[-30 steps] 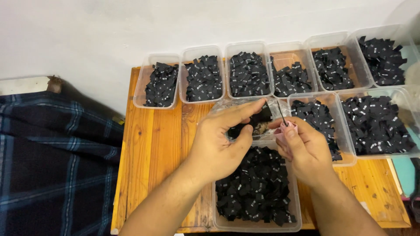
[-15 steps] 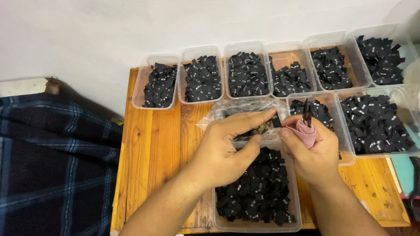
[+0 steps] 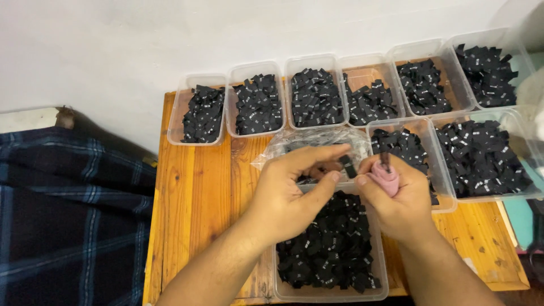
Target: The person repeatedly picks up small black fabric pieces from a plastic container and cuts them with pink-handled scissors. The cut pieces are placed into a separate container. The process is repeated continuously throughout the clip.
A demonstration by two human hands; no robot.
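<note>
- Left hand (image 3: 283, 192) sat over the near tub (image 3: 331, 249), thumb & finger pinched shut on a small black tag (image 3: 348, 166).
- Right hand (image 3: 396, 195) was just beside it, closed on a pink bit (image 3: 385, 178) w/ a thin dark strip sticking up; can't tell what the strip was.
- Both hands were close, fingertips near but apart.
- Near tub was full of black tags, at the front of the wood surface (image 3: 195, 198).
- A clear bag (image 3: 317, 141) lay behind the hands.
- More tubs of tags stood in a row at the back (image 3: 314, 96), 2 more on the right (image 3: 481, 156).
- A dark plaid cloth (image 3: 68, 215) lay left of the surface.
</note>
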